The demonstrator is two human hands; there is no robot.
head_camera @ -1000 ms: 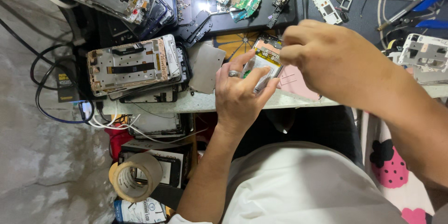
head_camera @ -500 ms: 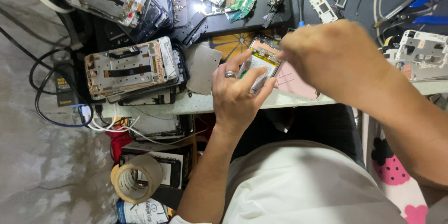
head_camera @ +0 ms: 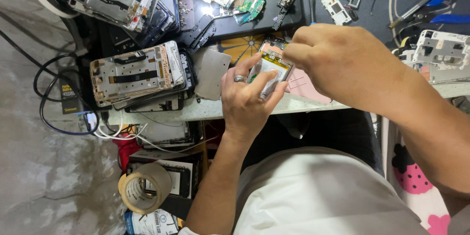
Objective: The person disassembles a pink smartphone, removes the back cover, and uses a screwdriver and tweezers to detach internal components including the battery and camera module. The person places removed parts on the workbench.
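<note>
Fingers of the left hand [head_camera: 249, 100] grip the opened phone [head_camera: 269, 68] over the table edge [head_camera: 196, 110]; the right hand [head_camera: 342, 61] pinches its top, frame stack [head_camera: 137, 73] nearby.

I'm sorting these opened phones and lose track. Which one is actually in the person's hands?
The small opened phone held in the left hand, right hand working at its top. The stacked phone frames further left lie untouched on the table.

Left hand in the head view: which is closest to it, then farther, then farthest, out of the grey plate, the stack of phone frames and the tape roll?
From the left hand:
1. Grey plate, just to its left on the table.
2. Stack of phone frames, farther left on the table.
3. Tape roll, down low at the bottom left, below the table edge.
</note>
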